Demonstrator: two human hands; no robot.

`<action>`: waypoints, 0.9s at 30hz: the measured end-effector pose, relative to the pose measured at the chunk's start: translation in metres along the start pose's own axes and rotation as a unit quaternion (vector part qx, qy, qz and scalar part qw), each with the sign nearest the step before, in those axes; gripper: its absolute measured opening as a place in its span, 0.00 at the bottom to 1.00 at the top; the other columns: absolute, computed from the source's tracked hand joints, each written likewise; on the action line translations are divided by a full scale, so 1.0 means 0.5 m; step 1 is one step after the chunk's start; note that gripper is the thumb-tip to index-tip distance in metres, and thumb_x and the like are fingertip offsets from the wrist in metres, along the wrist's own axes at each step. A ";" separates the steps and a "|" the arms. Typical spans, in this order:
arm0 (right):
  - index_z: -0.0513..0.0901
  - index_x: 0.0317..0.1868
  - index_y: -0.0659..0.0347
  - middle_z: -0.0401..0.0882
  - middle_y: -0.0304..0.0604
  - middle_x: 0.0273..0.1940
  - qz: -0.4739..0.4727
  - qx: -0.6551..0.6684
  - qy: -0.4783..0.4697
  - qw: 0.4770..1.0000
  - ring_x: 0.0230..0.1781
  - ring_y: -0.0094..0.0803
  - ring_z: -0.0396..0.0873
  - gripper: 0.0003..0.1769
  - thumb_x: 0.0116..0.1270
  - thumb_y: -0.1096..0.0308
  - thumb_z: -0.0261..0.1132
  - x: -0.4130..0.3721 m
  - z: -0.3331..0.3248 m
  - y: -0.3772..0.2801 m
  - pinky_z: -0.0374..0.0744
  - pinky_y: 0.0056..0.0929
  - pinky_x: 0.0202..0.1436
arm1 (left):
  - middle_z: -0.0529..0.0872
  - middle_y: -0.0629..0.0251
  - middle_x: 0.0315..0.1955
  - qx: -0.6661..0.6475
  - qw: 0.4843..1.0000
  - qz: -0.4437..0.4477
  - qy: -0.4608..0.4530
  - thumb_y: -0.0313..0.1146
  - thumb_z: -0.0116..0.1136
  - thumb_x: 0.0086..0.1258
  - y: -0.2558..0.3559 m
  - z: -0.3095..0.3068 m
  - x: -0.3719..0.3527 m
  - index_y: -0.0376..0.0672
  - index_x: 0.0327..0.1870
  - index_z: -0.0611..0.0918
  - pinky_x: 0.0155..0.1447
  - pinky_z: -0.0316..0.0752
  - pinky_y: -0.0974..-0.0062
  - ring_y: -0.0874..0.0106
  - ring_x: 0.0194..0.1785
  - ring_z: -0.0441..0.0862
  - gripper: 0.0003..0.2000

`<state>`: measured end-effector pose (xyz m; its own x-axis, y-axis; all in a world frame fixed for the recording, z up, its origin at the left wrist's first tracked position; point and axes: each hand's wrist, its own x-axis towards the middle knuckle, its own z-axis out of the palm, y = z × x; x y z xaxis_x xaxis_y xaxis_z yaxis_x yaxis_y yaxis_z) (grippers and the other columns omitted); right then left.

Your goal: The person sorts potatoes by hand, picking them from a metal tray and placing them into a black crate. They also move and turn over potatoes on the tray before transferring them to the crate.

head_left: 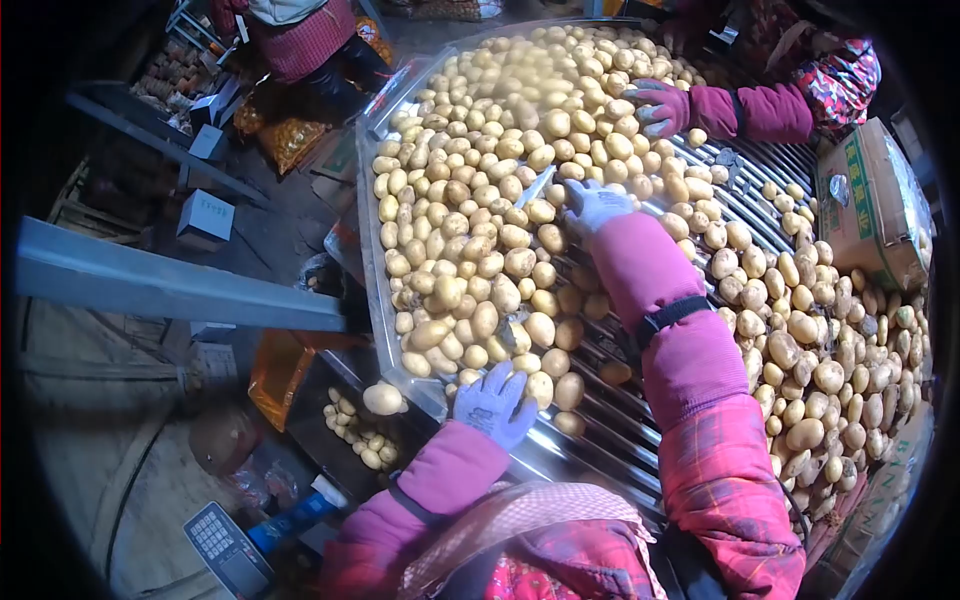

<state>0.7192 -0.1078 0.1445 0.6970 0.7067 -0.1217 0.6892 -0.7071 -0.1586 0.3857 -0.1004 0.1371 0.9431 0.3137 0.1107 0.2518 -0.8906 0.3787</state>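
My left hand (495,405), in a lavender glove, rests with fingers spread at the near left corner of the sorting table, against the nearest potatoes (540,330). My right hand (597,206), gloved alike, reaches into the middle of the heap with its fingers stretched apart among the potatoes; nothing shows in its grasp. Just left of it, a pale bluish strip (535,187) lies on the heap. Metal rollers (610,420) show below my right arm. A single large potato (383,399) is beyond the left edge, above a lower group of potatoes (360,435).
Another person's gloved hand (660,107) touches potatoes at the far right. A cardboard box (875,205) stands beside the right-hand potatoes. A blue-grey metal beam (180,275) runs in from the left. A scale's keypad (225,548) sits at lower left. Another person (300,40) stands behind.
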 end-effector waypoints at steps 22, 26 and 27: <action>0.78 0.58 0.53 0.80 0.46 0.53 -0.070 0.094 0.156 0.981 0.55 0.43 0.77 0.24 0.66 0.50 0.59 -0.057 -0.054 0.113 0.75 0.40 0.57 | 0.82 0.54 0.48 -0.874 0.317 -0.346 -0.124 0.43 0.54 0.70 0.026 -0.004 0.158 0.42 0.54 0.77 0.47 0.81 0.56 0.56 0.48 0.82 0.18; 0.78 0.57 0.49 0.79 0.40 0.53 -0.182 -0.100 0.246 0.947 0.56 0.41 0.75 0.23 0.60 0.59 0.65 0.073 -0.051 0.058 0.72 0.41 0.57 | 0.82 0.49 0.52 -0.923 0.271 -0.246 -0.124 0.44 0.49 0.72 0.030 0.055 0.230 0.39 0.51 0.77 0.52 0.78 0.45 0.51 0.52 0.81 0.18; 0.78 0.57 0.48 0.79 0.39 0.53 -0.189 -0.123 0.258 0.939 0.56 0.40 0.74 0.23 0.60 0.60 0.65 0.113 -0.049 0.044 0.72 0.41 0.57 | 0.82 0.49 0.50 -0.935 0.245 -0.217 -0.135 0.45 0.49 0.72 0.025 0.058 0.229 0.37 0.47 0.79 0.55 0.78 0.49 0.52 0.53 0.81 0.18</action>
<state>0.7788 -0.0840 0.1580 0.3531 0.8459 0.3996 0.8873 -0.4382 0.1437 0.5032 -0.0849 0.1278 0.9596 -0.0139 -0.2812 0.0398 0.9954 0.0868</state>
